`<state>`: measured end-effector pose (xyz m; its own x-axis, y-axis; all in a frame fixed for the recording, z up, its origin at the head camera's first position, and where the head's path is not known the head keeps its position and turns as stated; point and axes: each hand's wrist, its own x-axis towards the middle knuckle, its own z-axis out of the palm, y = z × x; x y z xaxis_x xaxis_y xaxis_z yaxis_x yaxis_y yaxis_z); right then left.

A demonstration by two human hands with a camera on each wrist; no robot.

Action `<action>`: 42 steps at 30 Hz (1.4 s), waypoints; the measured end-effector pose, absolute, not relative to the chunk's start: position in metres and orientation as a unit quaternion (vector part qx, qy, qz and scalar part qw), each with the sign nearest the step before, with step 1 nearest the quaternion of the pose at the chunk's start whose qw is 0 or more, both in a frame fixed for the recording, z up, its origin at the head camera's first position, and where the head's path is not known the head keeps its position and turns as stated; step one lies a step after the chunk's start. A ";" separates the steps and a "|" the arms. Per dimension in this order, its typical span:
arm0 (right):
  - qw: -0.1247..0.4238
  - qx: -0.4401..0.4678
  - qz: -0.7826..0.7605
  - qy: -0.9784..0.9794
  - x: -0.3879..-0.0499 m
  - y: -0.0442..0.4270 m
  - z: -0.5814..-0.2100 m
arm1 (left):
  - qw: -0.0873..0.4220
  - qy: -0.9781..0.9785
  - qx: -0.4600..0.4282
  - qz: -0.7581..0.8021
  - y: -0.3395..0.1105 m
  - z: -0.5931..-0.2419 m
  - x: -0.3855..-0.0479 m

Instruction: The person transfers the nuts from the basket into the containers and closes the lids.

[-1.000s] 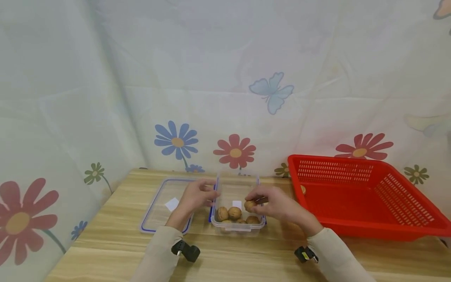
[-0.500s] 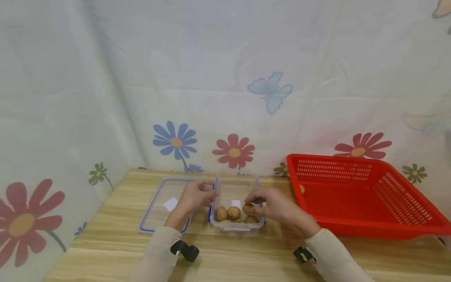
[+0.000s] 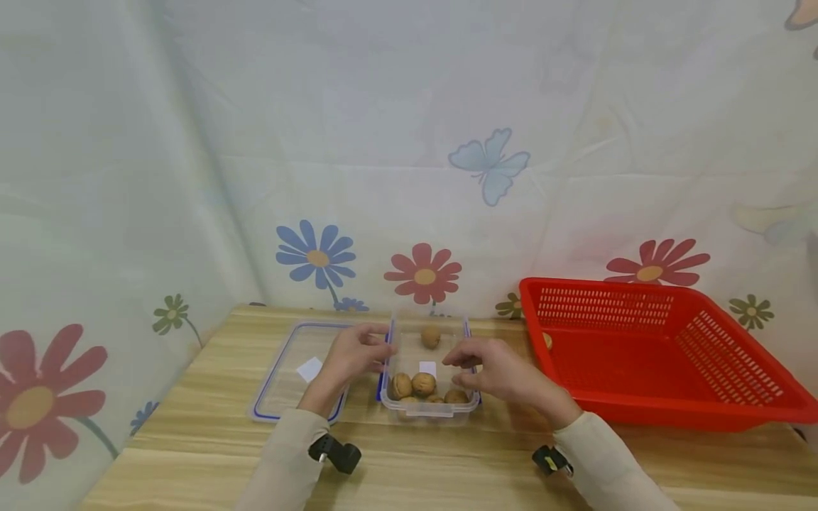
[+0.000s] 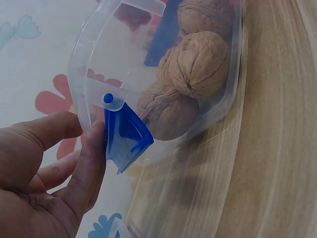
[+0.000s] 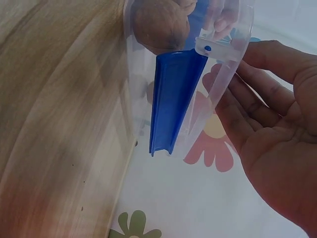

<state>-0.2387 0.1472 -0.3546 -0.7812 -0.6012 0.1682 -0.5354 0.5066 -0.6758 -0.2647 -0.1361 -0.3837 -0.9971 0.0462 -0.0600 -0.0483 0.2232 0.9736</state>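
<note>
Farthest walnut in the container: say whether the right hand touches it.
Apart: the head view shows a visible gap between that walnut and the right hand.

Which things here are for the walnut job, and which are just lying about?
Probably for the job: walnuts, clear box, red basket, lid.

Probably just there: table, flowery cloth, wrist cameras.

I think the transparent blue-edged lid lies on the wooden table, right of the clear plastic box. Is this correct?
The side is wrong: in the head view, the transparent blue-edged lid lies on the wooden table left of the clear plastic box.
</note>
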 end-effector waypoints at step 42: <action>-0.029 -0.256 -0.334 0.907 -0.251 0.233 -0.244 | 0.032 0.779 0.003 0.626 -0.135 -0.385 -0.260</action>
<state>-0.2512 0.2335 -0.2441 -0.8668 -0.4458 0.2234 -0.4842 0.6454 -0.5907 -0.2595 -0.1348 -0.3846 -0.9979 0.0450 -0.0464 -0.0356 0.2169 0.9756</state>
